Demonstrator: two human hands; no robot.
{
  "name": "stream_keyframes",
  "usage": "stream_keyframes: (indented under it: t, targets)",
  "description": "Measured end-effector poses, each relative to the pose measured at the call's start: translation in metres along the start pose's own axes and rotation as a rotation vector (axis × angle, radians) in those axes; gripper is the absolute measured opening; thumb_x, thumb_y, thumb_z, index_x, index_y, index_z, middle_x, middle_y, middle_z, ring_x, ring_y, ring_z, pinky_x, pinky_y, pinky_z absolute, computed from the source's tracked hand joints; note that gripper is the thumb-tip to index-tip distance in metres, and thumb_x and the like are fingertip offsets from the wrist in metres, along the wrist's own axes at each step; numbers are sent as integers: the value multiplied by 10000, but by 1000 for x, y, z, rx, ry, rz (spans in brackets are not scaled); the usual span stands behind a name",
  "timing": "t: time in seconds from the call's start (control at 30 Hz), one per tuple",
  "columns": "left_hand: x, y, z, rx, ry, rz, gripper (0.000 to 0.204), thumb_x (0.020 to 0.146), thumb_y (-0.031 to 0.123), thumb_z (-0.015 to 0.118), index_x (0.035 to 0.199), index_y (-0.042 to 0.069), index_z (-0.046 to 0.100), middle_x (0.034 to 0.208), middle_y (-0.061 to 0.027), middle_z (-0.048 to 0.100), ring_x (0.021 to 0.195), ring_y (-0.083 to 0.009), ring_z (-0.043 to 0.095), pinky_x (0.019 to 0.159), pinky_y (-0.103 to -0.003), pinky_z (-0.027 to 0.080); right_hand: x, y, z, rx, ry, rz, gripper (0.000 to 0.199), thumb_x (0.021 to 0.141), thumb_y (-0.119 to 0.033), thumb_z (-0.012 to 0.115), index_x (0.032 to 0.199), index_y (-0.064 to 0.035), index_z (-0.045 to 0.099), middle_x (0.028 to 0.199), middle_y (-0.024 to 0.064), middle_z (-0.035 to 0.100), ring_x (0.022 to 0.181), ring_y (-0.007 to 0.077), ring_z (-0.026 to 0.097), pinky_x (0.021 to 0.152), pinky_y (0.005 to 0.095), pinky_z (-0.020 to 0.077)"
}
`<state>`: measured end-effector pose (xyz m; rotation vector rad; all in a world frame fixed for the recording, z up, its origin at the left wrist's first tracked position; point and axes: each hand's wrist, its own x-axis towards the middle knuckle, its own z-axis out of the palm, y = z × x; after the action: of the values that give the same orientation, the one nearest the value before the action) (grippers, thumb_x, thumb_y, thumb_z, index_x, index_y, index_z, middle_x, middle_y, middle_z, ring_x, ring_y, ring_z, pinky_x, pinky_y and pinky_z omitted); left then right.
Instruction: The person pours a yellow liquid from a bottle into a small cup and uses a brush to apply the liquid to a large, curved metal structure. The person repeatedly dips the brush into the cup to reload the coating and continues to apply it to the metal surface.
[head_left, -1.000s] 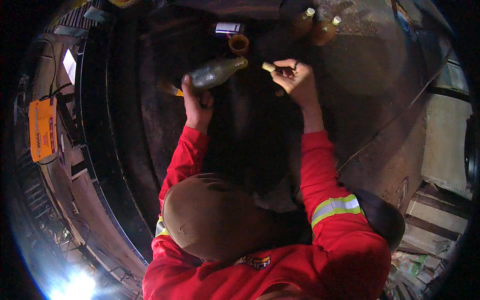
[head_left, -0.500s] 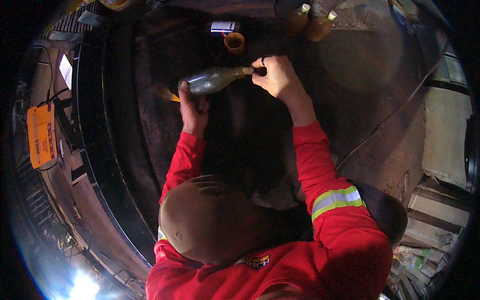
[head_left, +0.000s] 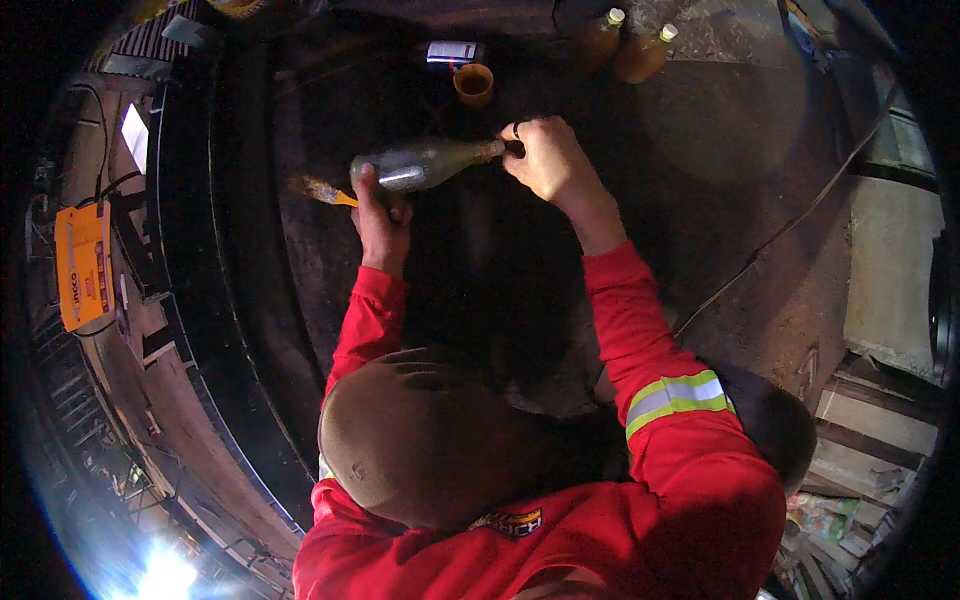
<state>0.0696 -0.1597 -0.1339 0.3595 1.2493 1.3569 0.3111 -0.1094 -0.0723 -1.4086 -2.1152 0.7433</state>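
A clear glass bottle [head_left: 430,162] lies almost level in the air between my hands, its base to the left and its neck to the right. My left hand [head_left: 378,222] is closed round the base end, thumb along the glass. That same hand also holds a paintbrush [head_left: 318,188], whose orange handle runs into the fingers and whose bristles point left. Closed in a pinch, my right hand [head_left: 550,160] grips the tip of the bottle's neck; whether a cap or stopper is in the fingers I cannot make out.
Beyond the bottle stand a small brown cup [head_left: 473,86] and a blue-and-white container [head_left: 452,52]. Two brown bottles [head_left: 645,62] with pale caps are at the far right. A long black metal beam [head_left: 185,250] runs along the left, and a thin cable [head_left: 770,240] crosses the right side.
The bottle has shifted slightly left with both hands, its neck still at my right fingers. The brush has turned and moved left, so its bristles show more clearly.
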Motion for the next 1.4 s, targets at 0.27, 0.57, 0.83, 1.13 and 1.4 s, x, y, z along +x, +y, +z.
stream_keyframes:
  t: [0.27,0.57,0.83,1.13,1.4]
  targets:
    - [0,2,0,-159,36,-15,364,845,461,651,953,138,525,738,5,523,463,-72,360,415,-231,250,-4,-5,16,342,207,108,320,752,-1,658,1072,0,671,835,143,700,710,170,678,651,283,522]
    - [3,1,-6,-180,40,-7,338,841,465,653,916,162,524,686,31,489,444,-80,332,414,-244,236,-6,-21,27,161,286,43,419,740,34,599,1156,-10,627,836,141,679,643,192,643,604,301,500]
    - [6,-1,-9,-153,91,-50,340,863,502,612,891,174,527,571,46,416,429,-79,302,405,-249,219,-1,-28,25,292,165,108,525,716,-36,621,1233,14,549,896,202,638,828,336,618,799,406,492]
    - [19,0,-8,-519,-78,-218,575,841,659,523,1043,123,571,848,-23,589,481,-96,386,415,-243,281,-1,-48,113,678,290,462,751,612,-296,868,1215,14,547,1182,161,573,1004,222,565,851,350,475]
    - [28,8,6,-558,111,-311,576,843,673,505,1030,136,599,843,-22,600,571,-103,474,478,-251,359,62,-73,164,940,216,482,427,590,-221,880,894,-1,678,773,104,696,710,222,672,713,350,536]
